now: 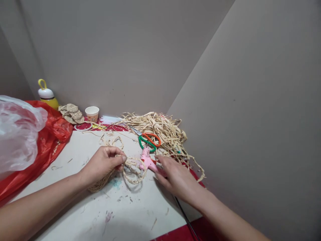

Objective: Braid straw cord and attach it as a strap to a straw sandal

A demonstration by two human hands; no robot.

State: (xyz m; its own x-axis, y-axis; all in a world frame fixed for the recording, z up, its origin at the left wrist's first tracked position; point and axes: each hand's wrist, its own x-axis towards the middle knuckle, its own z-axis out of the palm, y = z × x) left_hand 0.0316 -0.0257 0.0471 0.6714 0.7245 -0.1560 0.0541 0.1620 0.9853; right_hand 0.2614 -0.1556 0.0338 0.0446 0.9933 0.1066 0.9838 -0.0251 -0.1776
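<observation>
My left hand (106,163) pinches a thin braided raffia cord (134,181) between thumb and fingertips. Loops of the cord hang to the right of these fingers, and a coil of the same braid (101,183) lies partly hidden under the hand. The fingers and thumb of my right hand (177,175) are around the handle of a pink glue gun (145,159), whose nozzle points down toward the board behind the loops. Just beyond the gun lie scissors (147,141) with one orange and one green handle, beside a heap of loose raffia (160,129).
A pale board (130,214) with scraps covers a red surface. On the left are red and clear plastic bags (22,134). Along the wall stand a yellow bottle (47,95), woven pieces (71,113), a paper cup (92,113) and white glue sticks (110,119). A black cable (185,217) runs toward me.
</observation>
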